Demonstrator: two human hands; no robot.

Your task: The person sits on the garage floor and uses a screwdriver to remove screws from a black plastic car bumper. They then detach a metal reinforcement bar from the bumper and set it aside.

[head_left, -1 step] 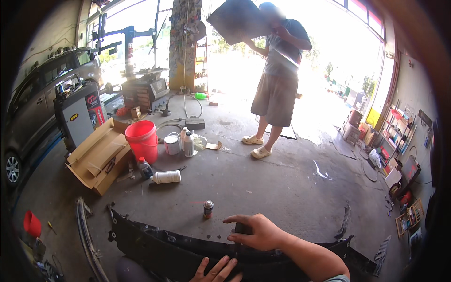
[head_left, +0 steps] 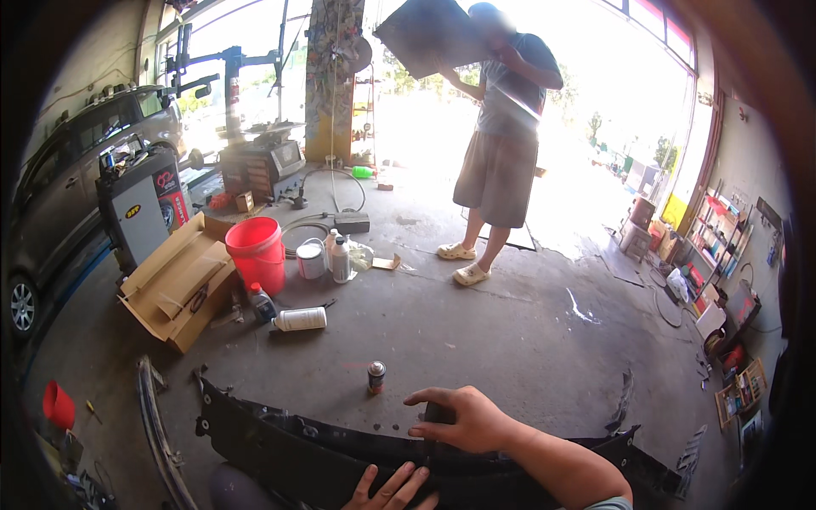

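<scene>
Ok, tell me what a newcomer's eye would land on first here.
First, the standing person in grey-brown shorts, upper right of centre against bright daylight, holding a big dark rectangular panel. Next, the bright-red round bucket, left of centre. Then a long black piece stretches across the foreground, the left hand resting on it.

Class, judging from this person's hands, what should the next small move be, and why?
Perhaps the right hand should close its fingers further around the dark object: thumb and forefinger tips stand apart, while the left hand, on the black panel, could steady it.
</scene>
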